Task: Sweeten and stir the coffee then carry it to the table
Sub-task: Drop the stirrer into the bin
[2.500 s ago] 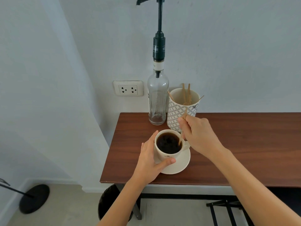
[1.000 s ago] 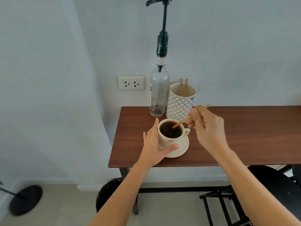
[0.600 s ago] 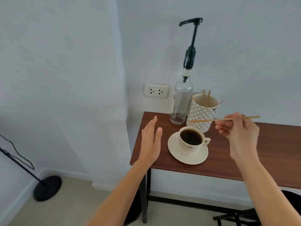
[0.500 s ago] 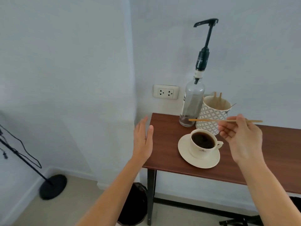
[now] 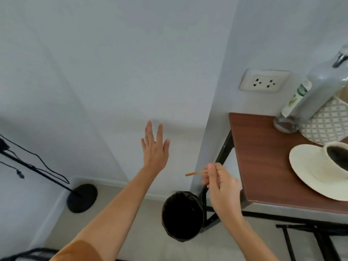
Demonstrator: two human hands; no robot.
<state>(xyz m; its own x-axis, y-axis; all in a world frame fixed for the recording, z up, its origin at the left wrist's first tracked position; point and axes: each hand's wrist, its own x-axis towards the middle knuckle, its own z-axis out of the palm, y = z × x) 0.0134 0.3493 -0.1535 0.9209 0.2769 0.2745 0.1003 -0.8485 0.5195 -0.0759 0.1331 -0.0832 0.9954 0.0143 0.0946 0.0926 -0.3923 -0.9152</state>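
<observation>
A cream cup of black coffee [image 5: 337, 161] stands on a cream saucer [image 5: 308, 172] at the right edge of the view, on a brown wooden table [image 5: 263, 159]. My right hand [image 5: 220, 187] is left of the table's end and pinches a thin wooden stir stick [image 5: 194, 173] that points left, above a black waste bin [image 5: 181, 215] on the floor. My left hand [image 5: 155, 149] is held out in the air in front of the white wall, fingers spread, holding nothing.
A glass syrup bottle [image 5: 308, 97] with a pump and a patterned white cup [image 5: 327, 127] stand at the table's back. A wall socket [image 5: 264, 83] is above the table. A black stand with a round base [image 5: 82, 197] and cables is at the left.
My view has swung left and down. My right hand lifted the stick out of the coffee and carried it left over the bin. My left hand let go of the cup and moved left.
</observation>
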